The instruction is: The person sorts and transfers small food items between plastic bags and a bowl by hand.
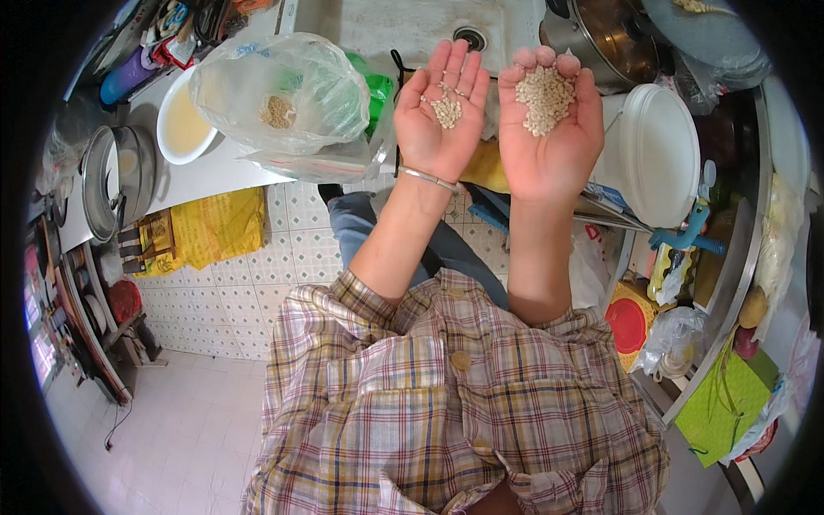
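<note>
Both palms face up, side by side in front of the sink. On my left hand (440, 122) lies a small heap of pale grains (447, 112); its fingers are stretched out, and a metal bangle (428, 178) circles the wrist. My right hand (549, 141) is cupped, fingers curled up around a larger heap of similar grains (546, 100). Left of my left hand stands an opened clear plastic bag (322, 96) with some brownish grains (277, 112) at its bottom. A white bowl (187, 149) of pale yellowish stuff sits left of the bag.
A white sink (386, 26) with a drain (470, 38) lies beyond the hands. A metal pot (602, 38) and a white round lid or tub (663, 154) stand at right. At far left is a glass-lidded pot (106, 187). Yellow plastic (219, 228) hangs below the counter edge.
</note>
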Available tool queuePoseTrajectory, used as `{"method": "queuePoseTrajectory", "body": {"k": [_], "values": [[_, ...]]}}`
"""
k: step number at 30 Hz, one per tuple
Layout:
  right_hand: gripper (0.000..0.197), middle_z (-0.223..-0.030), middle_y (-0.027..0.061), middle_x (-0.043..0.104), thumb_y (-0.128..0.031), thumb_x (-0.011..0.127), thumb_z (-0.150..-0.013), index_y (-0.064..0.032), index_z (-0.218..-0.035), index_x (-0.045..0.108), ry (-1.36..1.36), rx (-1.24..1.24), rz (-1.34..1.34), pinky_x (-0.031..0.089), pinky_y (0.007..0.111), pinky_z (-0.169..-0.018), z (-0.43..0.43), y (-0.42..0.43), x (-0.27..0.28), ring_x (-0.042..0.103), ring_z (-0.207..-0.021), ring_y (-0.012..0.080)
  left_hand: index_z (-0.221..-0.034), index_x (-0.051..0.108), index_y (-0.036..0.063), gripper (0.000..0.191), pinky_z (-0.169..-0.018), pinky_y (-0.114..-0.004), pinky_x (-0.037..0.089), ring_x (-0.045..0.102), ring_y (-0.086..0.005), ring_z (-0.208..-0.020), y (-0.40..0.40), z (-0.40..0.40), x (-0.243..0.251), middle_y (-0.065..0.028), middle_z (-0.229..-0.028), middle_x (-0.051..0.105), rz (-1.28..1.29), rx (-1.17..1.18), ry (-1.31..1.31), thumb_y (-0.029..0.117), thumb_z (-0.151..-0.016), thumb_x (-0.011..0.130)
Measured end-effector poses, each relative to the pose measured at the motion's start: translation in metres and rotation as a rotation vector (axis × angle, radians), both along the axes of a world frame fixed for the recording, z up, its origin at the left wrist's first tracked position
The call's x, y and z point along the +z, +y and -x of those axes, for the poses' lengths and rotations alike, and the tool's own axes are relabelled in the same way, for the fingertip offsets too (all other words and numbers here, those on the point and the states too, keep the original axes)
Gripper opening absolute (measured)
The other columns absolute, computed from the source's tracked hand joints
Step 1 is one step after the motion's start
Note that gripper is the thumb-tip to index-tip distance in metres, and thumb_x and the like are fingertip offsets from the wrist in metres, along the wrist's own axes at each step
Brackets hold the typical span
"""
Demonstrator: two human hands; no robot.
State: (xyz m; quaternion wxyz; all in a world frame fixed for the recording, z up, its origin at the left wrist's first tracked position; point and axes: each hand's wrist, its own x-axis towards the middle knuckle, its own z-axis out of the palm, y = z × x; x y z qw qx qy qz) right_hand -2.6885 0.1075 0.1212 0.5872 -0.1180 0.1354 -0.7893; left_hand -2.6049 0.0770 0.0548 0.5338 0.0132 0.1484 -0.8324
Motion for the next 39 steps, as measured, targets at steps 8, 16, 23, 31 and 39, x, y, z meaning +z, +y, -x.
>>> {"method": "queuePoseTrajectory", "body": {"k": [8, 16, 23, 31, 39], "values": [[0.026, -0.099, 0.0115, 0.060, -0.025, 0.043, -0.094, -0.0040, -0.094, 0.058, -0.032, 0.025, 0.015, 0.042, 0.038, -0.087, 0.002, -0.001, -0.014, 0.054, -0.096, 0.0275, -0.126, 0.045, 0.0002, 0.039, -0.107, -0.041, 0.030, 0.041, -0.0268, -0.123, 0.005, -0.002, 0.000, -0.0140, -0.129, 0.046, 0.032, 0.039, -0.109, 0.019, -0.093, 0.038], [0.022, -0.098, 0.0126, 0.054, -0.020, 0.047, -0.092, -0.0004, -0.093, 0.059, -0.010, -0.002, -0.036, 0.040, 0.038, -0.089, 0.002, 0.003, -0.018, 0.047, -0.099, 0.0270, -0.120, 0.049, -0.0007, 0.033, -0.100, -0.040, 0.039, 0.048, -0.0259, -0.113, 0.018, 0.004, -0.068, -0.0122, -0.118, 0.052, -0.269, -0.085, -0.317, 0.016, -0.092, 0.039], [0.027, -0.098, 0.0117, 0.060, -0.025, 0.043, -0.093, -0.0031, -0.093, 0.058, 0.003, -0.014, -0.055, 0.041, 0.039, -0.087, 0.006, 0.005, -0.023, 0.054, -0.097, 0.0282, -0.131, 0.039, -0.0010, 0.043, -0.106, -0.041, 0.032, 0.042, -0.0270, -0.123, 0.021, -0.004, -0.032, -0.0153, -0.132, 0.044, 0.016, -0.057, -0.051, 0.020, -0.093, 0.037], [0.022, -0.097, 0.0126, 0.052, -0.019, 0.048, -0.091, 0.0007, -0.093, 0.058, -0.020, -0.028, -0.028, 0.041, 0.038, -0.088, 0.011, 0.004, -0.022, 0.047, -0.098, 0.0263, -0.133, 0.036, -0.0017, 0.046, -0.110, -0.044, 0.025, 0.036, -0.0294, -0.128, 0.022, -0.007, -0.015, -0.0173, -0.138, 0.039, 0.017, -0.060, 0.043, 0.022, -0.094, 0.035], [0.021, -0.097, 0.0122, 0.051, -0.018, 0.047, -0.091, 0.0007, -0.092, 0.057, -0.017, -0.024, -0.025, 0.040, 0.038, -0.088, 0.011, 0.005, -0.024, 0.046, -0.097, 0.0258, -0.133, 0.036, -0.0025, 0.047, -0.110, -0.044, 0.025, 0.036, -0.0301, -0.128, 0.021, -0.010, -0.017, -0.0185, -0.137, 0.039, 0.009, -0.055, 0.060, 0.024, -0.094, 0.034]]}}
